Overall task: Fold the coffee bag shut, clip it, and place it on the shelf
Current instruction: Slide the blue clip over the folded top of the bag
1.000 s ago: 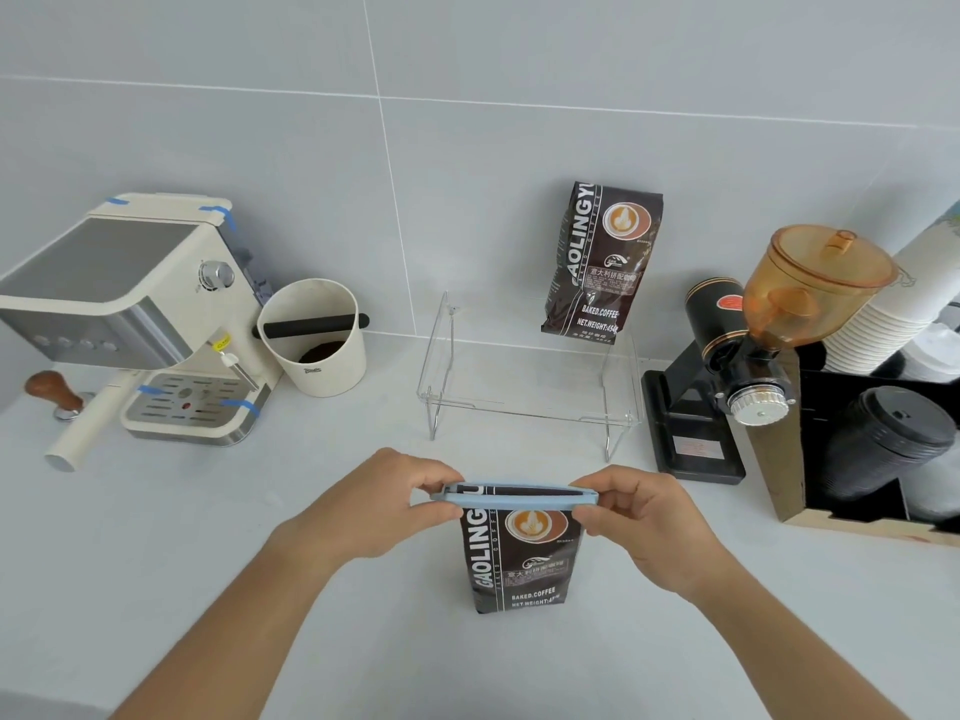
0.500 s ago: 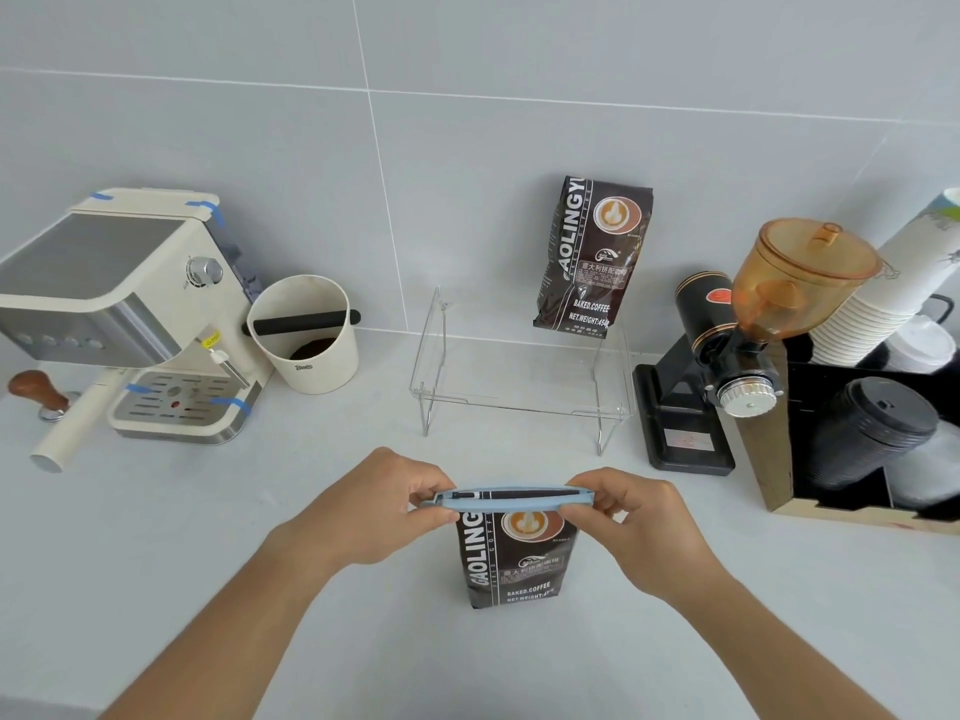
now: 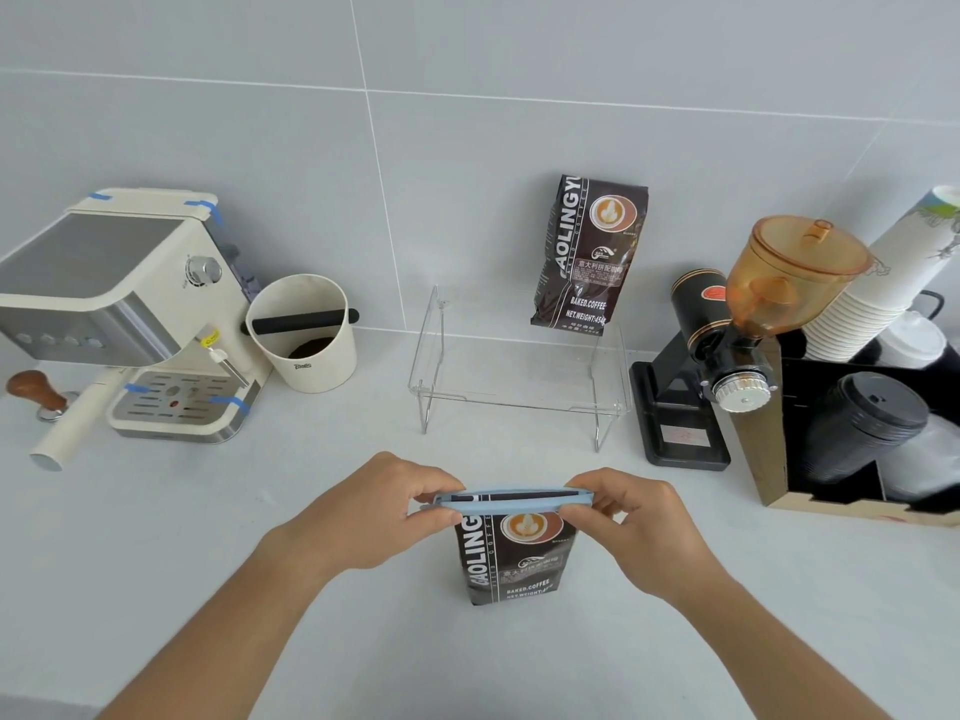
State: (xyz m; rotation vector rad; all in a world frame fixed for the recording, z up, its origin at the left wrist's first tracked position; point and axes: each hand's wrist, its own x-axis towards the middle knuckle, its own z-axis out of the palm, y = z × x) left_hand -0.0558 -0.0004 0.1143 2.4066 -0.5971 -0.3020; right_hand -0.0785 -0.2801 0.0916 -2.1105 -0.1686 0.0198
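A dark brown coffee bag (image 3: 511, 561) stands upright on the white counter in front of me. A long light-blue clip (image 3: 511, 502) lies across its folded top. My left hand (image 3: 379, 511) pinches the clip's left end and my right hand (image 3: 631, 517) pinches its right end. Behind them stands a clear acrylic shelf (image 3: 519, 379) against the wall. A second, matching coffee bag (image 3: 589, 254) stands on the shelf's right side, leaning on the tiles.
At the left stand a cream espresso machine (image 3: 124, 314), a wooden-handled tamper (image 3: 36, 392) and a white knock box (image 3: 304, 332). At the right are a black grinder with an amber hopper (image 3: 743, 324) and a box of paper cups and black lids (image 3: 872, 418).
Both hands stay on the clip's ends at the bag's top. The view has shifted a little; the bag and hands look almost unmoved.
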